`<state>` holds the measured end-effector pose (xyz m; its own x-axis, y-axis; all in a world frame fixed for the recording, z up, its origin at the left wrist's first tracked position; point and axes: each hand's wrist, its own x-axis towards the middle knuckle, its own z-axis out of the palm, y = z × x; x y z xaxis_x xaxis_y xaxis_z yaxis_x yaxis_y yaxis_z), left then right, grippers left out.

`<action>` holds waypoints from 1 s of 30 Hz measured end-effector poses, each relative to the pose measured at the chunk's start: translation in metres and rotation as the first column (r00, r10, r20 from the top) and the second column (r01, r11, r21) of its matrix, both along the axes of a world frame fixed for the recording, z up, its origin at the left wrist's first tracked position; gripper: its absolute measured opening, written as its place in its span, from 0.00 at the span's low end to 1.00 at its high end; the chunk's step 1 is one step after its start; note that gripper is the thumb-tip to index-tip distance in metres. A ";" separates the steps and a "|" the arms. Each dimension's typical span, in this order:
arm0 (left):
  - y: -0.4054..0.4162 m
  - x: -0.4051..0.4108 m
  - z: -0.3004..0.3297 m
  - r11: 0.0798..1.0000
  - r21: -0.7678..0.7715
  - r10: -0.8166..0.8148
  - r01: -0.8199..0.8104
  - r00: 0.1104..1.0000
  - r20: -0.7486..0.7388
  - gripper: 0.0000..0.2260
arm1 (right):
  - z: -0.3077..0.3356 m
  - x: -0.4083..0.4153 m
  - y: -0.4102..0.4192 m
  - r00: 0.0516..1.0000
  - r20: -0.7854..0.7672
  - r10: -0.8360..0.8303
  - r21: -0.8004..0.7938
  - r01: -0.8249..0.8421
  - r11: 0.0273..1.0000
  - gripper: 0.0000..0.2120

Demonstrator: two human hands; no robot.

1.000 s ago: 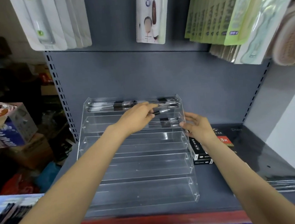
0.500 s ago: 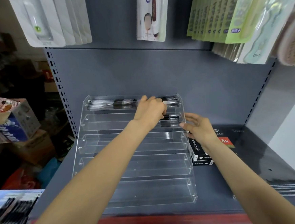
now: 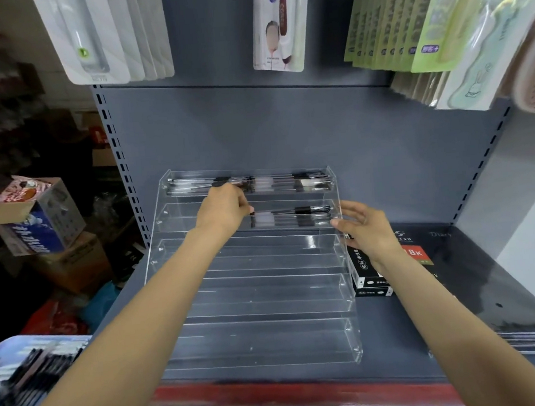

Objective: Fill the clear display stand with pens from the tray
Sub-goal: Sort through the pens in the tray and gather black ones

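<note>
Head view: the left hand pinches the end of the pens lying in the second tier of the clear display stand; the right hand, fingers relaxed, touches the stand's right wall; the tray sits lower left

both arms reach forward; left hand curled, right hand spread.
</note>
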<state>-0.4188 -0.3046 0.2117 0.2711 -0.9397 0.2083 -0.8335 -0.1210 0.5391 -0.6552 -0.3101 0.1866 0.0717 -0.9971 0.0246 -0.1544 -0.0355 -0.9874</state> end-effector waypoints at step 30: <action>0.087 0.017 -0.017 0.913 -0.405 -0.177 0.053 0.945 -0.275 0.05 | 0.016 0.079 0.067 0.970 -0.244 0.000 -0.400 -0.101 0.911 0.10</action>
